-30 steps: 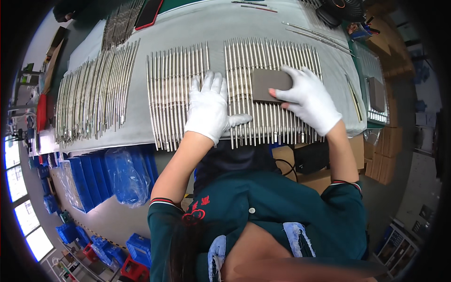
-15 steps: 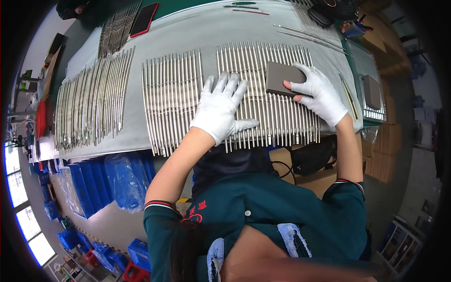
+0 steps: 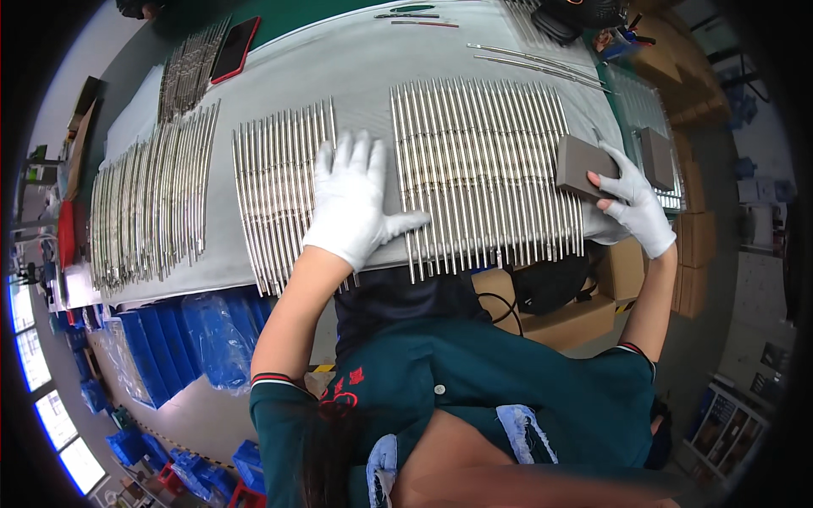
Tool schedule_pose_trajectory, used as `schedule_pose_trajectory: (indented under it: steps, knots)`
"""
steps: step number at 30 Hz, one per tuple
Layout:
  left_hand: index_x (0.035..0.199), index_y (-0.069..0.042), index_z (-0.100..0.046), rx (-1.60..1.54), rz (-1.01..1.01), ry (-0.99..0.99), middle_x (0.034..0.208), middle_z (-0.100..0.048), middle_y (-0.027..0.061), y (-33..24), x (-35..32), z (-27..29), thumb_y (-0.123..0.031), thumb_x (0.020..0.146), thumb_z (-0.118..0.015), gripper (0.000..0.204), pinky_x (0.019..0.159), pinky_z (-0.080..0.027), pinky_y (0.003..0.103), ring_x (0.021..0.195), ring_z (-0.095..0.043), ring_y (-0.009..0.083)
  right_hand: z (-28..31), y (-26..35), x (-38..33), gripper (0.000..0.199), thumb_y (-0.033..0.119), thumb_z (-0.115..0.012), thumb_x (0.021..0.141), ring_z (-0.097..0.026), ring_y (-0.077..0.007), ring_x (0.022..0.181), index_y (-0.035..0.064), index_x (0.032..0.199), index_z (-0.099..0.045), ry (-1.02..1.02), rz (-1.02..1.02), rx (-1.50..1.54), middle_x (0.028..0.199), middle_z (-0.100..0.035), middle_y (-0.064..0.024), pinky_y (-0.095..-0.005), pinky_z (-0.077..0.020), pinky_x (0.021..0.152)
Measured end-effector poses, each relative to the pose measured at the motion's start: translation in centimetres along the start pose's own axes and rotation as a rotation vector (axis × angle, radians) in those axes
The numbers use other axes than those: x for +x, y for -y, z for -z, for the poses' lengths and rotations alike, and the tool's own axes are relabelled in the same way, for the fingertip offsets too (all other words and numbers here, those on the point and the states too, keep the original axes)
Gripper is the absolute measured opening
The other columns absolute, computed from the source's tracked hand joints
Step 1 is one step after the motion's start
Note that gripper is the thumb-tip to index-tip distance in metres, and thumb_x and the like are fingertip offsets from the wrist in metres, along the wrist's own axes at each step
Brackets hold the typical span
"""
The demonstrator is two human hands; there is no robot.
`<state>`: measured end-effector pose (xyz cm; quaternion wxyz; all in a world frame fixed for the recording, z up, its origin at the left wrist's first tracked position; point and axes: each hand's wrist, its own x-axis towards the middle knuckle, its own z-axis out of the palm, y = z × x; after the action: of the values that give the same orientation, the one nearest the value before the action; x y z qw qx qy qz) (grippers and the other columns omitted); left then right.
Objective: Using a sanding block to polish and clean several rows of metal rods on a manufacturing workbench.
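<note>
Hiding part of the metal rods (image 3: 483, 161): gloved left hand (image 3: 356, 199).

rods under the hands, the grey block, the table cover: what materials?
Rods: metal, probably polished steel; bright, mirror-like glints.
Grey block in the right hand: matte, dull; possibly an abrasive sponge or foam.
Table cover: pale grey cloth or felt; soft, no shine.

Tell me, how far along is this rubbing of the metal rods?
Hard to tell what is finished: no batch looks visibly different. In hand: the right hand holds a grey block at the right edge of the right batch of rods, while the left hand lies flat between it and the middle batch. The left batches lie untouched, probably still to do.
</note>
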<state>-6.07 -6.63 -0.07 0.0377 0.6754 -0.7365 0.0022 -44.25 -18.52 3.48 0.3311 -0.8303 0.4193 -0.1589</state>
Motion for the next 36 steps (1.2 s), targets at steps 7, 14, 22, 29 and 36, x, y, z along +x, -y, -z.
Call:
schedule_pose_trajectory:
  steps: [7,14,22,29,36]
  knots:
    - [0.139,0.008,-0.040,0.019,-0.080,0.057,0.143,-0.044,0.0232,-0.2,-1.2,-1.5,-0.079,0.065,-0.060,0.116,0.115,-0.016,0.055,0.138,-0.036,0.0356,-5.0,4.9,4.2,0.039,0.008,-0.076,0.071,-0.055,-0.0332,0.107,0.0212,0.107,-0.072,0.105,0.333,-0.386,0.133,-0.051,-0.0150,-0.0404,-0.0451,0.094]
    - [0.139,0.010,-0.038,-0.031,-0.082,0.057,0.143,-0.042,0.0256,0.0,-1.1,-1.6,-0.077,0.068,-0.059,0.114,0.115,-0.017,0.055,0.138,-0.035,0.0375,-6.3,7.9,6.1,0.044,0.010,-0.078,0.067,-0.052,-0.0334,0.115,0.0222,0.109,-0.072,0.197,0.309,-0.463,0.133,-0.052,-0.0143,-0.0413,-0.0420,0.100]
    - [0.140,0.005,-0.041,0.007,-0.071,0.057,0.145,-0.043,0.0208,-0.4,-0.8,-1.6,-0.082,0.068,-0.053,0.114,0.115,-0.014,0.056,0.139,-0.034,0.0345,-10.6,10.7,8.1,0.037,0.016,-0.076,0.071,-0.052,-0.0354,0.112,0.0230,0.107,-0.071,0.124,0.523,-0.485,0.129,-0.053,-0.0143,-0.0419,-0.0420,0.098]
    - [0.136,0.004,-0.047,-0.045,-0.077,-0.061,0.139,-0.048,0.0207,0.3,-1.6,-2.0,-0.078,0.065,-0.060,0.109,0.112,-0.021,0.058,0.134,-0.039,0.0369,-6.1,9.6,6.8,0.042,0.014,-0.076,0.070,-0.053,-0.0371,0.112,0.0241,0.111,-0.072,-0.036,0.317,-0.421,0.131,-0.053,-0.0201,-0.0425,-0.0408,0.099]
    - [0.140,0.000,-0.044,-0.025,-0.106,-0.001,0.144,-0.044,0.0193,1.9,-0.1,-0.9,-0.074,0.068,-0.061,0.105,0.113,-0.020,0.057,0.137,-0.037,0.0343,-6.4,8.0,4.0,0.046,0.012,-0.077,0.068,-0.053,-0.0388,0.109,0.0251,0.112,-0.072,0.066,0.290,-0.530,0.132,-0.052,-0.0197,-0.0423,-0.0415,0.098]
